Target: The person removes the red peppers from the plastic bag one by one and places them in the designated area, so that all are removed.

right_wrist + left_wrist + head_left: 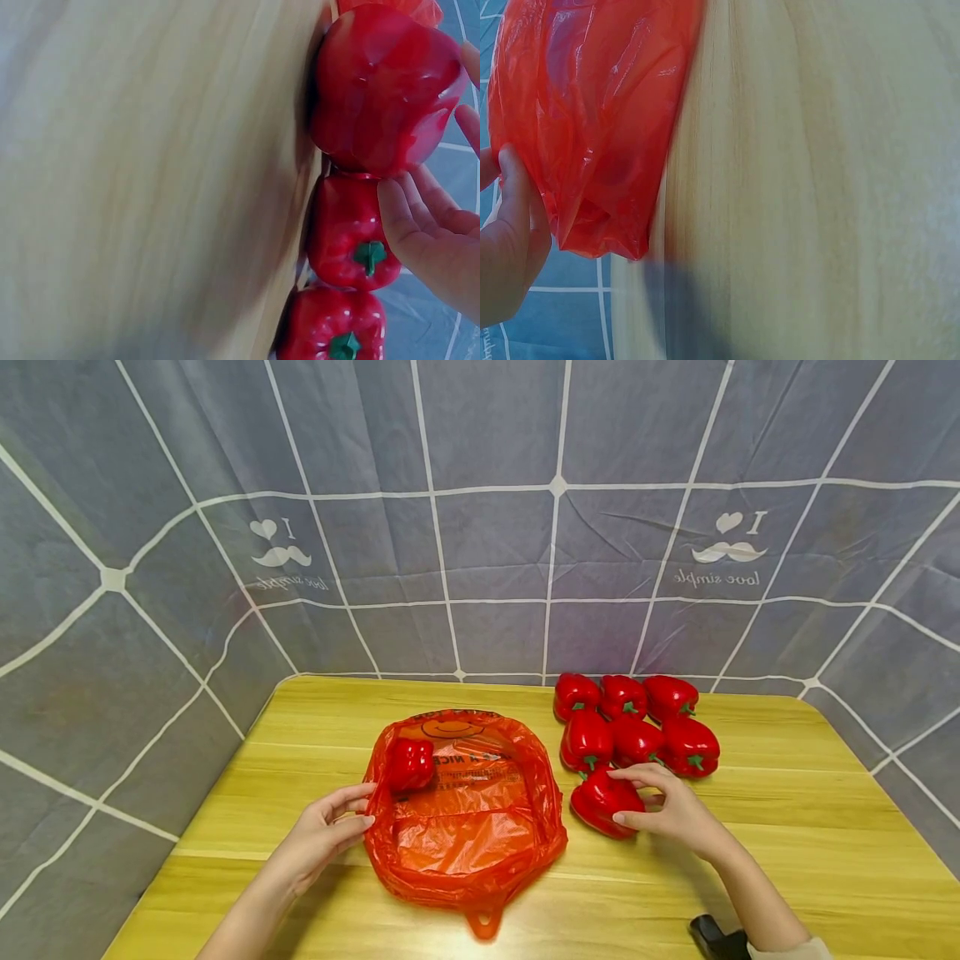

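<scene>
An orange-red plastic bag (468, 893) lies on the table with its mouth spread wide. One red bell pepper (412, 765) rests inside it at the left. My left hand (321, 837) touches the bag's left side with its fingertips, the fingers fairly straight; the left wrist view shows them against the bag's wall (600, 112). Right of the bag, my right hand (675, 810) holds the nearest bell pepper (600, 802), thumb on the near side and fingers on top. That pepper (386, 86) appears large in the right wrist view.
Several more red bell peppers (637, 741) with green stems stand in two rows behind the held one. A grey curtain (495, 552) with white lines hangs behind the wooden table (315, 718). A black object (716, 937) shows by my right wrist.
</scene>
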The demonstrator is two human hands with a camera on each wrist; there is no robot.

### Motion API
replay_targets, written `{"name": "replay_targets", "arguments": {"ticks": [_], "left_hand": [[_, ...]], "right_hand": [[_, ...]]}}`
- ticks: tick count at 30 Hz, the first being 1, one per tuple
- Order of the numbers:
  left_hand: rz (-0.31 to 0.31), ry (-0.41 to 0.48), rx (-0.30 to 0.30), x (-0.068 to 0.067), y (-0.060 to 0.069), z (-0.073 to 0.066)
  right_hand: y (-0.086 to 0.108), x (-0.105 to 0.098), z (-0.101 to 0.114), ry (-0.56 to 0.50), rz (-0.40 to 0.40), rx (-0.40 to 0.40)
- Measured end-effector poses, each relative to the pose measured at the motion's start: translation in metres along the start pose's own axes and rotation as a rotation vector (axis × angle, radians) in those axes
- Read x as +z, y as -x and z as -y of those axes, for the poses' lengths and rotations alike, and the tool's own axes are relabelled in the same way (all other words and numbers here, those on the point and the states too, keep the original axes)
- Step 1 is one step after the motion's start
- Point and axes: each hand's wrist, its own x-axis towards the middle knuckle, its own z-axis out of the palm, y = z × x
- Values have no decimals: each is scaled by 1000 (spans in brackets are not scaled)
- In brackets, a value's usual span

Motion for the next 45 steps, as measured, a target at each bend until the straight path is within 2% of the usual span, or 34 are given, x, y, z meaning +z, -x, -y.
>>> {"name": "replay_targets", "arguments": {"ticks": [10, 18, 26, 34, 45], "left_hand": [[0, 3, 0, -1, 0, -1], [4, 12, 6, 1, -1, -3], [5, 14, 8, 2, -2, -3], [8, 9, 11, 3, -2, -4], [5, 11, 5, 1, 0, -2]], "right_hand": [[-7, -7, 7, -52, -16, -47], [-23, -11, 24, -4, -21, -132], [-41, -10, 43, -35, 49, -110], [-63, 6, 61, -93, 109, -113], [-95, 35, 88, -106, 192, -161]]}}
